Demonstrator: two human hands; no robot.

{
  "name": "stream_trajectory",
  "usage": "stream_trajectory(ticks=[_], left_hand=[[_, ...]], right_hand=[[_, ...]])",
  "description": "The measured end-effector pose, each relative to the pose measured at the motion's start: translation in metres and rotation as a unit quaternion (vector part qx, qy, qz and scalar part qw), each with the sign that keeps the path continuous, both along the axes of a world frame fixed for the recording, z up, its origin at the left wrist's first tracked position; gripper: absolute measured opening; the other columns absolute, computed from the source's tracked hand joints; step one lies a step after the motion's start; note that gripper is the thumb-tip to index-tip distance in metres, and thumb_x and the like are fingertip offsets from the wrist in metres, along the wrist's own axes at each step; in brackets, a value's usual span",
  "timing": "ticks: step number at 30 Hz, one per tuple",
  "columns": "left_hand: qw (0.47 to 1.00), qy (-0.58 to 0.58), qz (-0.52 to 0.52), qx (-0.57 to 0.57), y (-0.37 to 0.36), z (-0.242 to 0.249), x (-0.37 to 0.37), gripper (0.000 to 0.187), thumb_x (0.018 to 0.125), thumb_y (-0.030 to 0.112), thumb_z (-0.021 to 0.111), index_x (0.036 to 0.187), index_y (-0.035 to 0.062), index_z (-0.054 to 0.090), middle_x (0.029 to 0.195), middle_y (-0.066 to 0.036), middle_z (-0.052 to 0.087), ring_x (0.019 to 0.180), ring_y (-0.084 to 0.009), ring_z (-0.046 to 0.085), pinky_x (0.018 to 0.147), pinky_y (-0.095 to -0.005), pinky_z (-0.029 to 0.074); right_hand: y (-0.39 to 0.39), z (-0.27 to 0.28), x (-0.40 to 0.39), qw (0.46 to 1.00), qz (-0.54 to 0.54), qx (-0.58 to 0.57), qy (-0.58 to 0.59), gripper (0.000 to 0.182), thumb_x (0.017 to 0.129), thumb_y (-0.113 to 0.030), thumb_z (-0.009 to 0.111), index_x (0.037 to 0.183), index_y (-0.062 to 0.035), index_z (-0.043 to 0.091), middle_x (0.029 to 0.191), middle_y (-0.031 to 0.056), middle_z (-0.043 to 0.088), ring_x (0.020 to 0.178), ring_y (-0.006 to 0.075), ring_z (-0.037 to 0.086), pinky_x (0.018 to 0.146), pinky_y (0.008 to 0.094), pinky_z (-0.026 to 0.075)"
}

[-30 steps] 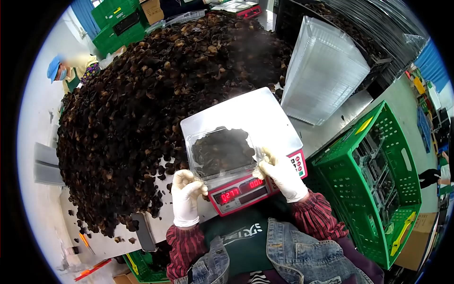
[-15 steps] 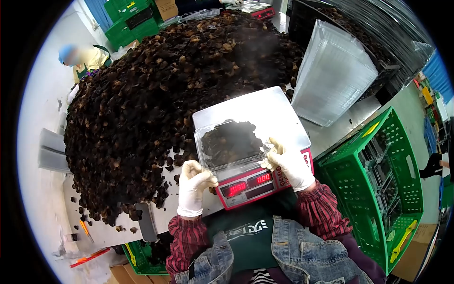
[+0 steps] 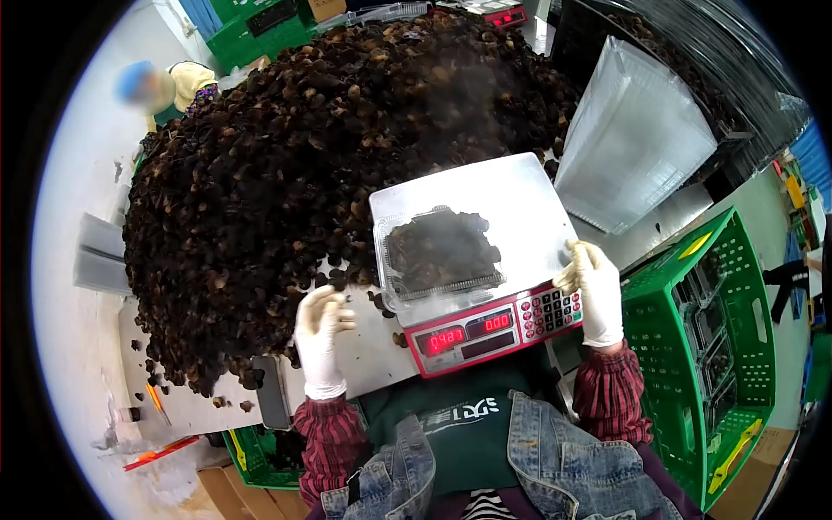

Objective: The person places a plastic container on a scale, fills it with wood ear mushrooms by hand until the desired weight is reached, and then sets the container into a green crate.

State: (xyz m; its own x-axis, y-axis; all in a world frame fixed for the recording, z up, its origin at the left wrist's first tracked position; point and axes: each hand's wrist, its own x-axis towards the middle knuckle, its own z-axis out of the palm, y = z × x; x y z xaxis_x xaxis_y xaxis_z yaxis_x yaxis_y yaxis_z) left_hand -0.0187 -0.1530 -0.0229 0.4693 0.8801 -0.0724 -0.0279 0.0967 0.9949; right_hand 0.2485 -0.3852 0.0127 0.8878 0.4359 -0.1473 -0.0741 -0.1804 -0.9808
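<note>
A clear plastic tray (image 3: 397, 299) filled with dark, ear-shaped dried fungus (image 3: 444, 251) rests on the white pan of a red digital scale (image 3: 529, 195). My left hand (image 3: 321, 334), in a pale glove, hovers left of the scale with loosely bent fingers apart and nothing in them. At the scale's right edge, above the keypad, is my gloved right hand (image 3: 594, 290), its fingers bent and no object visible in them. Both hands are off the tray. Red digits glow on the scale's display (image 3: 445, 340).
A large heap of dark fungus (image 3: 286, 165) covers the table. Nested clear trays (image 3: 637, 139) stand behind the scale at right. A green crate (image 3: 667, 347) with filled trays is at my right; a phone (image 3: 273, 394) lies at left. Another person (image 3: 191, 87) is at far left.
Both hands have let go of the tray's near edge and moved apart, left hand leftward, right hand rightward. The scale's reading has dropped. The view has shifted slightly.
</note>
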Motion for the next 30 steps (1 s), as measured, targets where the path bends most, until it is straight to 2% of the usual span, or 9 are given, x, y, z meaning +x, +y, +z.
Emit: stream_trajectory(ticks=[9,15,17,21,24,25,27,28,30], left_hand=[[0.987,0.064,0.107,0.099,-0.003,-0.052,-0.031,0.012,0.092,0.006,0.060,0.102,0.0013,0.064,0.090,-0.002,0.064,0.079,-0.0090,0.059,0.073,-0.0229,0.048],[0.849,0.218,-0.050,0.479,-0.041,-0.070,-0.002,0.023,0.073,0.003,0.070,0.095,0.0042,0.066,0.106,-0.013,0.062,0.106,-0.0316,0.057,0.094,-0.0389,0.044],[0.801,0.247,-0.100,0.535,-0.047,-0.093,0.002,0.033,0.060,0.003,0.068,0.092,0.0035,0.063,0.117,-0.018,0.056,0.113,-0.0386,0.050,0.096,-0.0471,0.039],[0.822,0.259,-0.103,0.496,-0.031,-0.119,0.007,0.029,0.066,-0.001,0.061,0.095,0.0009,0.061,0.121,-0.020,0.054,0.110,-0.0388,0.050,0.093,-0.0464,0.039],[0.810,0.274,-0.019,0.518,-0.003,-0.122,0.008,0.018,0.079,0.002,0.060,0.096,0.0008,0.063,0.121,-0.020,0.056,0.109,-0.0373,0.052,0.094,-0.0435,0.040],[0.794,0.331,-0.004,0.509,0.010,-0.122,0.005,0.016,0.082,0.005,0.060,0.097,0.0008,0.064,0.121,-0.020,0.057,0.109,-0.0368,0.053,0.094,-0.0427,0.041],[0.813,0.389,0.016,0.433,0.028,-0.117,0.002,0.016,0.085,0.006,0.059,0.098,-0.0002,0.065,0.121,-0.021,0.058,0.110,-0.0360,0.054,0.095,-0.0409,0.042],[0.797,0.390,0.015,0.461,0.039,-0.122,-0.005,0.018,0.087,0.010,0.059,0.101,-0.0001,0.064,0.123,-0.020,0.057,0.110,-0.0344,0.054,0.094,-0.0397,0.043],[0.784,0.395,0.013,0.478,0.052,-0.131,-0.012,0.021,0.090,0.013,0.059,0.104,-0.0019,0.064,0.126,-0.018,0.055,0.111,-0.0326,0.054,0.094,-0.0388,0.044]], right_hand=[[0.014,0.001,-0.013,0.999,0.022,-0.023,0.016,0.037,0.096,-0.025,0.055,0.116,0.0057,0.055,0.062,0.0061,0.061,0.054,0.0096,0.058,0.054,0.0213,0.044],[0.053,-0.015,-0.043,0.994,0.099,-0.041,-0.025,0.043,0.095,-0.035,0.055,0.113,0.0042,0.056,0.061,0.0061,0.060,0.050,0.0086,0.054,0.049,0.0241,0.043],[0.055,-0.021,-0.041,0.952,0.157,-0.056,-0.258,0.045,0.093,-0.034,0.059,0.116,0.0045,0.054,0.064,0.0046,0.058,0.049,0.0088,0.053,0.049,0.0247,0.044],[0.035,0.003,-0.034,0.996,0.080,0.043,0.000,0.038,0.091,-0.027,0.062,0.115,0.0026,0.057,0.070,0.0015,0.059,0.048,0.0073,0.050,0.048,0.0239,0.043],[-0.048,0.054,-0.005,0.969,-0.028,-0.085,-0.229,0.037,0.081,-0.031,0.068,0.098,0.0023,0.066,0.080,0.0102,0.065,0.065,0.0150,0.061,0.060,0.0292,0.049],[-0.082,0.091,-0.004,0.982,-0.067,-0.095,-0.149,0.036,0.080,-0.027,0.066,0.096,0.0046,0.066,0.079,0.0133,0.063,0.073,0.0200,0.064,0.064,0.0339,0.051],[-0.150,0.132,0.001,0.973,-0.182,-0.066,-0.125,0.032,0.080,-0.026,0.066,0.095,0.0026,0.068,0.083,0.0083,0.066,0.062,0.0121,0.062,0.051,0.0239,0.047],[-0.185,0.129,0.012,0.936,-0.217,-0.073,-0.269,0.031,0.080,-0.025,0.065,0.096,0.0026,0.068,0.080,0.0068,0.065,0.055,0.0112,0.058,0.048,0.0224,0.045],[-0.252,0.150,0.018,0.926,-0.328,-0.099,-0.159,0.030,0.082,-0.021,0.065,0.099,0.0043,0.067,0.078,0.0052,0.065,0.048,0.0075,0.051,0.045,0.0194,0.039]])
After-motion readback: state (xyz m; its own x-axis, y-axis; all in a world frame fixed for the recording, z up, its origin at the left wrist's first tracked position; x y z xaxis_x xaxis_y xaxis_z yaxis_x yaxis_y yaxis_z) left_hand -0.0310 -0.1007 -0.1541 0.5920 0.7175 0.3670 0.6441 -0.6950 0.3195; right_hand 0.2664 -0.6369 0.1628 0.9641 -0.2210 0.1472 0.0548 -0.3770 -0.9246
